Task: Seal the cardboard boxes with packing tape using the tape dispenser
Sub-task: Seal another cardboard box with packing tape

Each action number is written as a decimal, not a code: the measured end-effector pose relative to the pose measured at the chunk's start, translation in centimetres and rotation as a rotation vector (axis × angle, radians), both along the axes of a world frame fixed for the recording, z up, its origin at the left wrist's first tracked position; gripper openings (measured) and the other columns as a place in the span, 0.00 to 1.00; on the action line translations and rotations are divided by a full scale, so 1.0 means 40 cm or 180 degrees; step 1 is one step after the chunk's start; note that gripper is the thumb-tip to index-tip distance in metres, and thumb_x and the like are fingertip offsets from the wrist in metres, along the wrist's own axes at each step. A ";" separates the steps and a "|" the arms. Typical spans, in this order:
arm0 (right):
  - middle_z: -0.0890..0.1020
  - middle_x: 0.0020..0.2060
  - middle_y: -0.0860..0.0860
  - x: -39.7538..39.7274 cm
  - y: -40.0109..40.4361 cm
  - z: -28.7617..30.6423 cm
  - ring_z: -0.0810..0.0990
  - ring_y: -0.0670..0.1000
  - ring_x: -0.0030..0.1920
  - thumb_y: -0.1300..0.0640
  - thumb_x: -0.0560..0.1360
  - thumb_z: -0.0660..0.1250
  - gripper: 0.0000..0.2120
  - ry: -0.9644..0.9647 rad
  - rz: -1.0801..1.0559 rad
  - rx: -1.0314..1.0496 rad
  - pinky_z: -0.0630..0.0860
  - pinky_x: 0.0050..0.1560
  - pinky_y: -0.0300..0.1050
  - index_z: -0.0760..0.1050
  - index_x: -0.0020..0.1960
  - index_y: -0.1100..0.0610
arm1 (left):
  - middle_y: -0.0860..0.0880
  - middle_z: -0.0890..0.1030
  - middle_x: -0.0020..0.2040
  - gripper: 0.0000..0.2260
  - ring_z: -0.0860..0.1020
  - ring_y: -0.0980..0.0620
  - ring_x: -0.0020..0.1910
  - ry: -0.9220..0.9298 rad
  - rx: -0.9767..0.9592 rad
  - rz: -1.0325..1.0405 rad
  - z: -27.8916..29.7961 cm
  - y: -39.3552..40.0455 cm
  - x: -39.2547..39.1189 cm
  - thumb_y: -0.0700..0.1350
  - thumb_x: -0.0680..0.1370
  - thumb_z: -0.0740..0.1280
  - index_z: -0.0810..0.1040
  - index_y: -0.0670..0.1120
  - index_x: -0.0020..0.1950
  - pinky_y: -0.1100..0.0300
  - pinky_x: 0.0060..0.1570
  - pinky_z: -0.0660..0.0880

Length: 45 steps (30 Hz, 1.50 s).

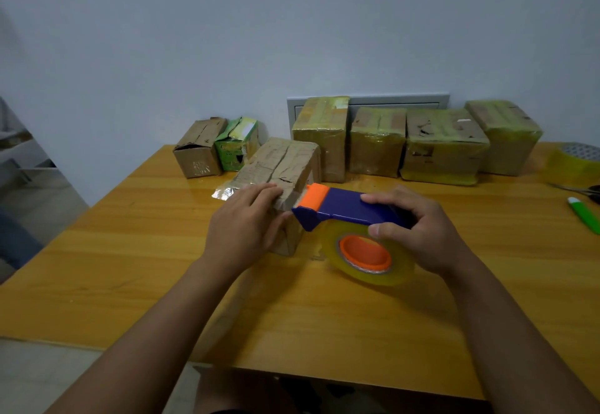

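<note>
Currently taping: left hand (243, 218) is pressing flat-fingered on the near end of the cardboard box (279, 179) at table centre; right hand (412, 228) is gripping the tape dispenser (344, 209), its mouth touching the box corner. Next, probably: draw along the seam.

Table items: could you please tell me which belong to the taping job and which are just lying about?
In use: tape dispenser, front cardboard box, left hand, right hand, row of boxes.
Lying about: spare tape roll, green pen, scissors.

Dim, even light, soft glare on table (156, 218) (edges perhaps bowed, slightly blurred)
</note>
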State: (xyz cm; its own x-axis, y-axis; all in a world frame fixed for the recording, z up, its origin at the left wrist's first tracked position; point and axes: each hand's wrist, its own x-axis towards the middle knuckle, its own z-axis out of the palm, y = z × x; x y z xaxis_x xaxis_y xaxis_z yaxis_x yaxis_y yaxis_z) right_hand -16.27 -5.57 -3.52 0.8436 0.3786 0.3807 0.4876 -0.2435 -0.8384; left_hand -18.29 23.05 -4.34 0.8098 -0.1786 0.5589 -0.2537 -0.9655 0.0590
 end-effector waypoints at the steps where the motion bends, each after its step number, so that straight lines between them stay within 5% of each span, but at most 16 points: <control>1: 0.77 0.51 0.45 -0.004 -0.009 0.002 0.75 0.42 0.52 0.38 0.62 0.70 0.23 -0.0004 -0.0027 -0.0050 0.73 0.42 0.33 0.78 0.57 0.39 | 0.48 0.80 0.61 0.22 0.77 0.48 0.59 -0.0006 -0.0008 0.0017 0.001 -0.002 0.001 0.59 0.77 0.62 0.77 0.47 0.65 0.55 0.51 0.76; 5: 0.76 0.49 0.44 -0.011 -0.013 0.016 0.74 0.41 0.48 0.38 0.63 0.69 0.22 -0.0147 -0.0100 -0.0441 0.69 0.41 0.29 0.77 0.56 0.39 | 0.47 0.79 0.62 0.20 0.77 0.47 0.58 -0.0021 -0.0005 -0.0040 0.002 -0.006 0.001 0.55 0.77 0.68 0.77 0.46 0.65 0.55 0.49 0.76; 11: 0.76 0.43 0.45 0.014 0.062 0.098 0.74 0.44 0.41 0.52 0.70 0.75 0.15 -0.0175 -0.0136 -0.0961 0.67 0.40 0.37 0.81 0.57 0.48 | 0.53 0.75 0.67 0.24 0.74 0.52 0.63 0.0242 0.0062 -0.0193 0.023 0.024 -0.006 0.56 0.76 0.56 0.73 0.51 0.70 0.63 0.48 0.70; 16: 0.77 0.40 0.39 0.010 0.090 0.100 0.76 0.42 0.42 0.49 0.72 0.72 0.12 -0.0007 0.0040 -0.1708 0.68 0.40 0.37 0.82 0.55 0.47 | 0.53 0.75 0.68 0.26 0.74 0.51 0.63 0.0330 0.0035 -0.0168 0.036 0.024 -0.006 0.57 0.74 0.54 0.72 0.53 0.71 0.60 0.46 0.71; 24: 0.80 0.45 0.42 0.008 0.036 0.032 0.77 0.39 0.44 0.53 0.69 0.75 0.12 0.0220 -0.0820 -0.0764 0.68 0.37 0.29 0.82 0.53 0.47 | 0.50 0.80 0.51 0.30 0.76 0.51 0.47 0.0077 -0.0048 0.0101 0.044 -0.024 -0.003 0.70 0.72 0.56 0.79 0.48 0.59 0.60 0.39 0.67; 30: 0.79 0.48 0.47 0.034 0.063 0.005 0.76 0.40 0.45 0.54 0.71 0.75 0.15 -0.0116 -0.1696 -0.0024 0.68 0.39 0.28 0.82 0.57 0.51 | 0.51 0.76 0.40 0.20 0.72 0.51 0.39 -0.0257 -0.0432 0.0509 0.026 -0.069 0.029 0.64 0.75 0.60 0.77 0.48 0.45 0.55 0.39 0.68; 36: 0.75 0.50 0.49 0.071 0.153 -0.021 0.74 0.44 0.46 0.44 0.69 0.70 0.25 -0.0458 -0.1996 0.0146 0.68 0.36 0.26 0.78 0.63 0.53 | 0.46 0.77 0.41 0.10 0.75 0.46 0.41 -0.0377 -0.0349 0.0621 0.010 -0.080 0.031 0.51 0.75 0.70 0.76 0.45 0.45 0.50 0.43 0.73; 41: 0.71 0.52 0.47 0.060 0.191 -0.078 0.71 0.43 0.47 0.51 0.72 0.75 0.24 -0.0674 -0.2110 0.0255 0.69 0.39 0.23 0.76 0.66 0.57 | 0.46 0.77 0.44 0.12 0.75 0.46 0.43 -0.0367 -0.0262 0.0513 -0.002 -0.070 0.018 0.51 0.73 0.72 0.76 0.45 0.49 0.50 0.44 0.72; 45: 0.71 0.53 0.50 0.049 0.183 -0.097 0.70 0.42 0.48 0.46 0.71 0.69 0.27 -0.0784 -0.2112 0.0285 0.69 0.37 0.23 0.75 0.67 0.58 | 0.46 0.77 0.44 0.14 0.76 0.45 0.44 -0.0396 -0.0179 0.0724 -0.008 -0.076 0.017 0.56 0.75 0.69 0.77 0.45 0.49 0.51 0.45 0.70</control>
State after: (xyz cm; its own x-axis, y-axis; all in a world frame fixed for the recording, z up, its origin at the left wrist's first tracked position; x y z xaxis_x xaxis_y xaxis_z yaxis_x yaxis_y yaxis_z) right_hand -14.33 1.77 -7.40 0.7706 -0.2266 0.5956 0.4383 -0.4899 -0.7536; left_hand -17.60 20.00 -4.66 0.7499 0.0344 0.6606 -0.0391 -0.9946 0.0962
